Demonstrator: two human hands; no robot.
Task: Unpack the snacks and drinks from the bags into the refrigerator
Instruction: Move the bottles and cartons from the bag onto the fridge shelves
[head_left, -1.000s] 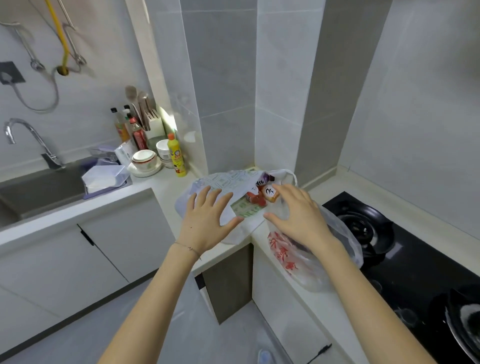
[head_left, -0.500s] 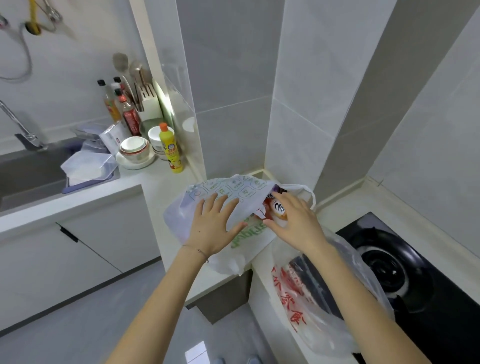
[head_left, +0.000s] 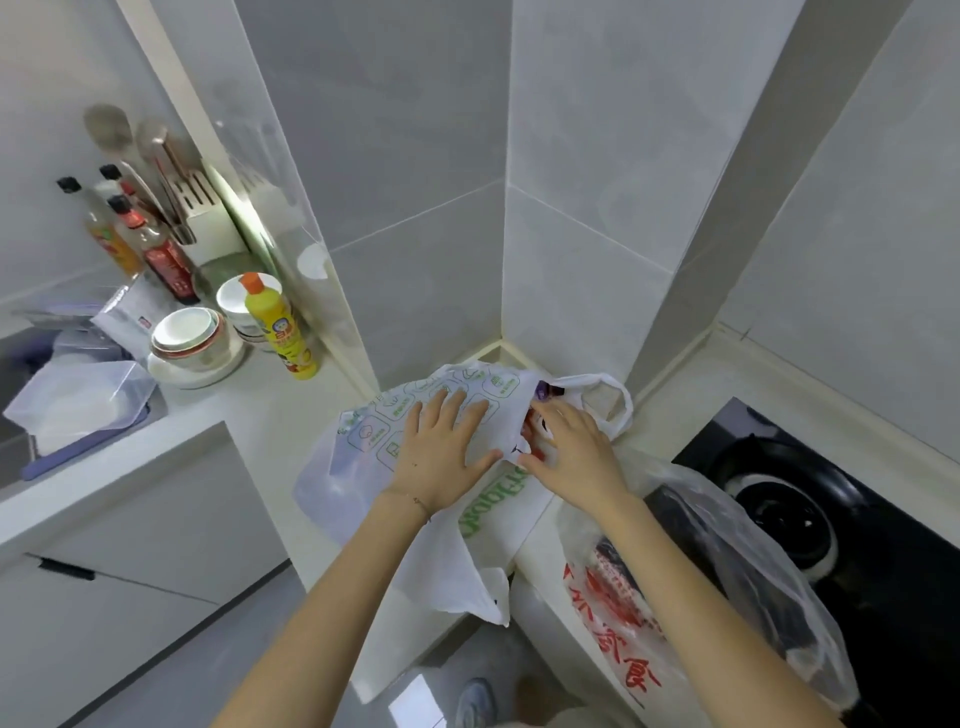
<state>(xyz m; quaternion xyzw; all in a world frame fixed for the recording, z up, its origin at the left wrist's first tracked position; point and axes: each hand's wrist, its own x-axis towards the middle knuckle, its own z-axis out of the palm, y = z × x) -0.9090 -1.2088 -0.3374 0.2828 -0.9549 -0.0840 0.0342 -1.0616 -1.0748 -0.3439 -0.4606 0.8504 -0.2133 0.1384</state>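
Right hand (head_left: 576, 457) pushed deeper into white bag (head_left: 363, 431) mouth, centre frame, finger grip unclear; left hand (head_left: 441, 457) stayed flat on bag, fingers apart.

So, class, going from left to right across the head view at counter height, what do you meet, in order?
Clear plastic container → stacked bowls → yellow bottle → left hand → right hand → stove burner. The two bags overlap the hands, so they are left out.
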